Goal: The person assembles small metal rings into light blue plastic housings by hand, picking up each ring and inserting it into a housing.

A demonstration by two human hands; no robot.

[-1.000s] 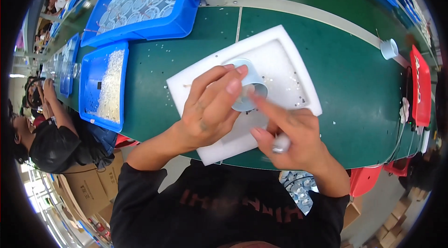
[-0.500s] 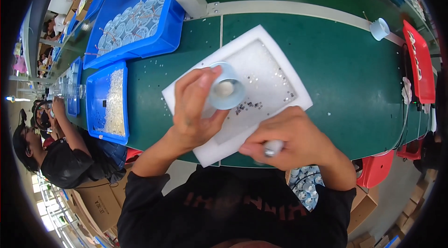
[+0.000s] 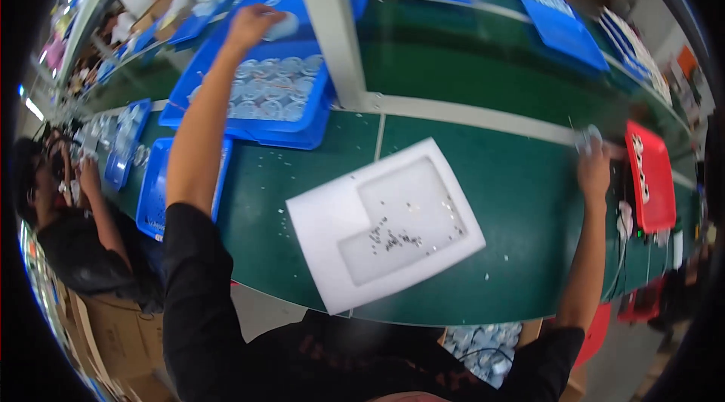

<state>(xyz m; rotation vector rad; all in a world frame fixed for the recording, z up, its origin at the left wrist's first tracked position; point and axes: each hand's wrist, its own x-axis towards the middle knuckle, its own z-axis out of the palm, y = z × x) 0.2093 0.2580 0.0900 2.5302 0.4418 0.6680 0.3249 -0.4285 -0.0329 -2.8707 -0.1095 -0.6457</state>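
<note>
My left hand [image 3: 253, 26] is stretched far forward at the left, closed on a pale blue cup-shaped part [image 3: 282, 27]. It holds the part over a large blue bin [image 3: 298, 134], in which many similar round pieces lie in rows. At the far right, my right hand [image 3: 594, 168] reaches up to another pale blue cup [image 3: 587, 137] by the metal strip. Motion smears its fingertips, so I cannot tell whether they grip that cup. Between my arms lies a white foam tray [image 3: 321, 224], its recess holding small dark and shiny bits.
A metal post [image 3: 328, 24] rises beside the bin. Left of my left arm is a smaller blue tray [image 3: 155, 183]. A red tray [image 3: 661, 190] with pale parts stands right. Below the table edge, a box holds light blue pieces [image 3: 483, 349]. A co-worker [image 3: 83, 236] sits left.
My left hand has carried the cup-shaped part from above the foam tray to the bin. My right hand has swung far right; the handled tool it held is no longer visible. The view has tilted up.
</note>
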